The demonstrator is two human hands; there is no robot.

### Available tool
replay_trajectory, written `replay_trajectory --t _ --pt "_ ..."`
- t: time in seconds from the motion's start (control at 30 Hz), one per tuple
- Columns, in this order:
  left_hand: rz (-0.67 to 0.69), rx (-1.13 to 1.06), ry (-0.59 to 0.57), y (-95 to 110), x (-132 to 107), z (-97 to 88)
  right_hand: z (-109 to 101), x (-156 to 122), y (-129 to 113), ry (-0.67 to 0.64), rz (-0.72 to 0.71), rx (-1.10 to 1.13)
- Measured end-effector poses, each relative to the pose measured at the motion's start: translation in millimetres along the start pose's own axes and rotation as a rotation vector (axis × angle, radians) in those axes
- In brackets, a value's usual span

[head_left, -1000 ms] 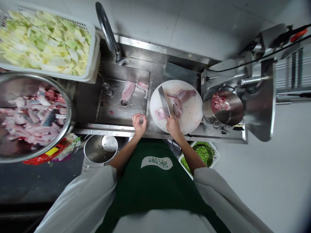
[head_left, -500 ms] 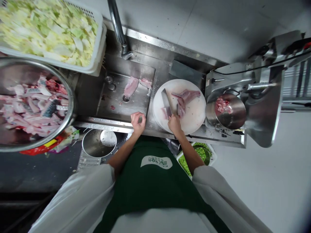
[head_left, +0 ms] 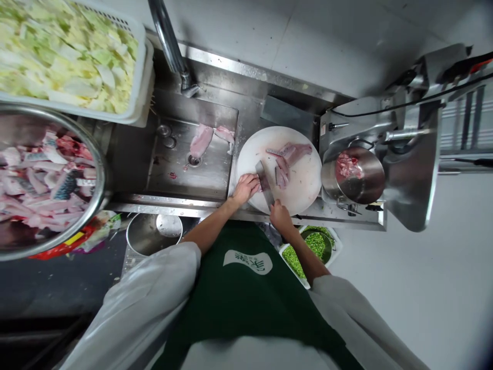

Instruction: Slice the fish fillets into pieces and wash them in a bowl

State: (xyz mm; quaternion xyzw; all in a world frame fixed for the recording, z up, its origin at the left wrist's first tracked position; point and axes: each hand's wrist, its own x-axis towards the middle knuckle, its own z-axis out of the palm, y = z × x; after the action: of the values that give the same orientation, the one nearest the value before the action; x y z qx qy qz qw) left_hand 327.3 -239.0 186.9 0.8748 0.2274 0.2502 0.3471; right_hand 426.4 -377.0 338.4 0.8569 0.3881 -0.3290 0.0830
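My right hand [head_left: 281, 218] is wrapped around the handle of a cleaver [head_left: 265, 182], whose blade slants across the left part of a round white cutting board [head_left: 304, 192]. Bent over a piece of fish at the board's left edge, my left hand [head_left: 246, 188] has its fingertips close to the blade. Most of that piece is hidden under the fingers and the cleaver. To the right of the blade lies a larger piece of fish [head_left: 296, 152] with cut strips [head_left: 282, 172] beside it.
Two pieces of fish [head_left: 201, 141] lie in the steel sink [head_left: 208, 182], under a faucet [head_left: 188, 85]. A large metal bowl [head_left: 100, 174] of cut fish and a white basket [head_left: 140, 77] of chopped cabbage stand left. Right are a pot [head_left: 372, 180] with meat scraps and a machine [head_left: 414, 180].
My left hand has moved right, from the sink's front edge onto the fish at the board's left side. The cleaver has turned slightly, still in my right hand. The view has shifted a little.
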Motion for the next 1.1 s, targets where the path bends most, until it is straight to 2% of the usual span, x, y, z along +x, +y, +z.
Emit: replay_trajectory --t 0.07,0.17,0.23,0.3,0.43,0.5,0.57,0.63,0.73,0.83,0.9,0.97,1.03,1.1 --pt "0.010 -0.007 -0.011 -4.0 -2.6 -0.3 -3.4 15.3 -10.0 0.017 -0.014 0.023" --pt "-0.004 0.009 -0.038 -6.7 -3.5 -3.9 -13.3 56.1 -27.5 0.115 -0.082 0.095" --pt "-0.023 0.027 -0.042 -6.4 -3.2 -5.8 -15.5 72.6 -23.7 0.141 -0.104 0.139" --pt "-0.043 0.037 -0.033 -4.7 -2.4 -5.9 -10.8 69.8 -3.8 0.134 -0.107 0.164" --pt "-0.073 0.018 -0.019 1.7 0.4 -6.0 4.8 36.5 46.9 0.096 -0.088 0.163" --pt "-0.060 -0.020 -0.007 3.6 0.3 -12.4 4.5 27.2 56.3 0.111 -0.051 0.147" --pt "-0.068 -0.057 0.082 2.9 -3.6 -26.1 -3.6 24.7 49.5 0.168 -0.012 0.130" --pt "-0.140 -0.056 0.276 -0.6 -12.2 -45.9 -17.3 23.0 31.9 0.264 -0.006 0.125" --pt "-0.286 0.002 0.607 -9.1 -30.6 -78.1 -38.8 15.3 3.2 0.451 -0.092 0.159" --pt "-0.342 0.034 0.768 -16.1 -49.8 -100.7 -46.1 8.7 -14.3 0.560 -0.204 0.202" --pt "-0.346 0.043 0.782 -16.8 -59.4 -105.6 -39.2 12.6 -19.0 0.529 -0.247 0.205" --pt "-0.323 0.037 0.757 -13.7 -63.0 -100.4 -26.6 24.8 -20.7 0.402 -0.232 0.170" --pt "-0.268 0.013 0.659 -8.0 -58.5 -84.7 -14.2 41.8 -21.7 0.252 -0.191 0.113" --pt "-0.175 -0.017 0.474 -1.6 -47.5 -61.2 -6.0 57.1 -22.0 0.172 -0.170 0.074"
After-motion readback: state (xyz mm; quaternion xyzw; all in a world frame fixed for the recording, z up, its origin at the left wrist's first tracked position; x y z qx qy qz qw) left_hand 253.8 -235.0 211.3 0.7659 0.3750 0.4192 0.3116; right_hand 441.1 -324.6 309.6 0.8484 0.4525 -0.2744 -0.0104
